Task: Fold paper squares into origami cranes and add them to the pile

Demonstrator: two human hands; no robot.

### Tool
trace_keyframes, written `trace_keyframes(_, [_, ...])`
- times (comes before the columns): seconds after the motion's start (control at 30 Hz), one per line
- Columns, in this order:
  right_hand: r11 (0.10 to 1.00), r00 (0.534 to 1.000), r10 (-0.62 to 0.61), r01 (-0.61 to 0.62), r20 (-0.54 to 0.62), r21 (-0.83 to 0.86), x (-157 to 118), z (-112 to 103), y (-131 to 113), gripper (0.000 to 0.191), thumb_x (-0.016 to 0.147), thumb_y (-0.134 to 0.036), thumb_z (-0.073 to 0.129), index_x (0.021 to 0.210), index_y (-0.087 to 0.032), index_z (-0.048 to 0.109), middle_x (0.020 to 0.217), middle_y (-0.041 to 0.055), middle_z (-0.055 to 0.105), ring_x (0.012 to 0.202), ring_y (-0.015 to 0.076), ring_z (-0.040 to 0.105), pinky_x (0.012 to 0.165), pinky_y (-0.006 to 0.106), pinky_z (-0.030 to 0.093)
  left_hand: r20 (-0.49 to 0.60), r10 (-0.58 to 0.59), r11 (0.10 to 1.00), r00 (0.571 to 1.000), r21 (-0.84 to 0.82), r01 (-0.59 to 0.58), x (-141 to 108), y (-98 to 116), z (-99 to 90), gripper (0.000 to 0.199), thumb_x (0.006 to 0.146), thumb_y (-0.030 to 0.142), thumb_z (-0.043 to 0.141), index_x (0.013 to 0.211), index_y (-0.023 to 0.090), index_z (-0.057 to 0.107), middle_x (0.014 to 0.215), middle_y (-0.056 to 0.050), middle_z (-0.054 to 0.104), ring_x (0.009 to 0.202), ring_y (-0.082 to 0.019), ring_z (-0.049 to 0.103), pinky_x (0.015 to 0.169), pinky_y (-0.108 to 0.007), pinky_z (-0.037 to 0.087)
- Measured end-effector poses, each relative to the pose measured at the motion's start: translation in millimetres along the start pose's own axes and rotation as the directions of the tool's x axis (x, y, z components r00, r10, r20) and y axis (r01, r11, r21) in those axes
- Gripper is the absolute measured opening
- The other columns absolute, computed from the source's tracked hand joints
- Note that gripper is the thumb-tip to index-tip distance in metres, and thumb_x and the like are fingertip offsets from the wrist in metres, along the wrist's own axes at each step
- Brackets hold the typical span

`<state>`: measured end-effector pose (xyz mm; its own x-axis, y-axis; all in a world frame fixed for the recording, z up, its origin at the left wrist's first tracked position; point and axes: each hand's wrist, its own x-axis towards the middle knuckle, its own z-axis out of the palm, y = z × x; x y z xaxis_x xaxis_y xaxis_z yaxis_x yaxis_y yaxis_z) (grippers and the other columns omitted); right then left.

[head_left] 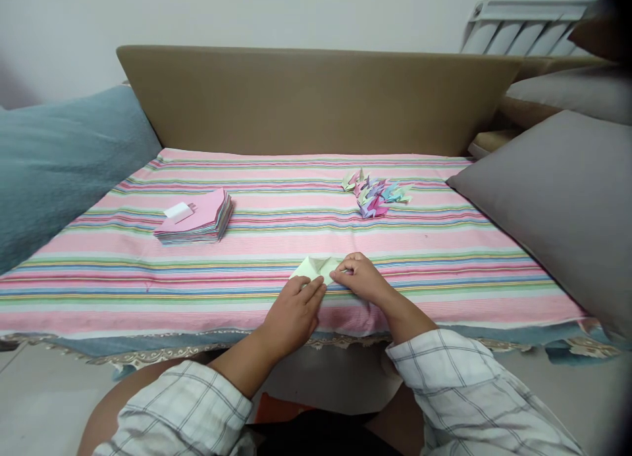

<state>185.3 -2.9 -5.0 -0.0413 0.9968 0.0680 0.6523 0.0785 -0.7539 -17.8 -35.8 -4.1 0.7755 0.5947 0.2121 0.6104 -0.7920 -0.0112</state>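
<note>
A pale green sheet of origami paper (310,269), partly folded, lies on the striped cloth in front of me. My left hand (295,311) rests on its near left side, fingers stretched out and pressing it down. At the paper's right side, my right hand (360,276) pinches the edge between thumb and fingertips. Part of the paper is hidden under both hands. Beyond them sits a small heap of folded paper cranes (378,194) in pink, purple, green and blue.
To the left stands a stack of coloured paper (197,222) with a white plug adapter (179,212) on top. A blue cushion (69,166) borders the left, a grey cushion (548,206) the right. Behind the striped cloth (276,239) rises a brown board (316,101).
</note>
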Motion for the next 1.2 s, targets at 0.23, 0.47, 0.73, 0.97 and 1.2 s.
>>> trace_keyframes(0.23, [0.987, 0.995, 0.039, -0.053, -0.095, -0.149, 0, 9, -8, 0.023, 0.07, -0.047, 0.066, 0.068, -0.024, 0.072, 0.09, 0.0054, 0.054, 0.089, 0.0203, 0.051, 0.079, 0.034, 0.041, -0.028, -0.022, 0.999, 0.999, -0.038, 0.02, -1, 1, 1.5, 0.056, 0.073, 0.017, 0.054, 0.128, 0.01, 0.045, 0.134, -0.016, 0.045, 0.118, -0.029, 0.041, 0.102, -0.047, 0.034])
trace_keyframes(0.47, [0.98, 0.997, 0.015, -0.031, -0.082, -0.196, 1, 10, -11, 0.02, 0.073, -0.045, 0.065, 0.07, -0.026, 0.073, 0.091, 0.0045, 0.054, 0.089, 0.02, 0.05, 0.078, 0.034, 0.039, -0.075, -0.08, 0.993, 0.994, -0.097, 0.073, -2, 2, 2.2, 0.058, 0.069, 0.013, 0.053, 0.127, 0.016, 0.045, 0.123, -0.014, 0.048, 0.114, -0.03, 0.041, 0.099, -0.05, 0.037])
trace_keyframes(0.73, [0.982, 0.996, 0.033, -0.048, -0.08, -0.184, 0, 10, -11, 0.017, 0.07, -0.043, 0.068, 0.066, -0.027, 0.072, 0.092, 0.0038, 0.054, 0.092, 0.0212, 0.048, 0.077, 0.035, 0.037, -0.113, -0.114, 0.989, 0.987, -0.108, 0.102, -1, 4, 7.0, 0.06, 0.068, 0.012, 0.051, 0.128, 0.012, 0.043, 0.116, -0.016, 0.048, 0.109, -0.029, 0.044, 0.095, -0.049, 0.039])
trace_keyframes(0.97, [0.984, 0.998, 0.007, -0.019, -0.069, -0.177, 1, 11, -6, 0.016, 0.069, -0.042, 0.068, 0.064, -0.027, 0.072, 0.092, 0.0034, 0.053, 0.09, 0.0199, 0.048, 0.077, 0.034, 0.038, -0.12, -0.1, 0.988, 0.988, -0.133, 0.084, -1, 1, 7.5, 0.059, 0.068, 0.012, 0.049, 0.126, 0.016, 0.046, 0.114, -0.014, 0.049, 0.106, -0.029, 0.045, 0.092, -0.05, 0.04])
trace_keyframes(1.2, [0.984, 0.996, 0.072, -0.078, -0.046, -0.162, -2, 9, -12, 0.012, 0.068, -0.039, 0.069, 0.066, -0.027, 0.072, 0.096, 0.0038, 0.054, 0.095, 0.0229, 0.047, 0.082, 0.038, 0.036, -0.111, -0.092, 0.99, 0.99, -0.113, 0.079, -2, 1, 6.8, 0.058, 0.067, 0.011, 0.051, 0.125, 0.012, 0.047, 0.115, -0.015, 0.049, 0.106, -0.028, 0.044, 0.095, -0.047, 0.039])
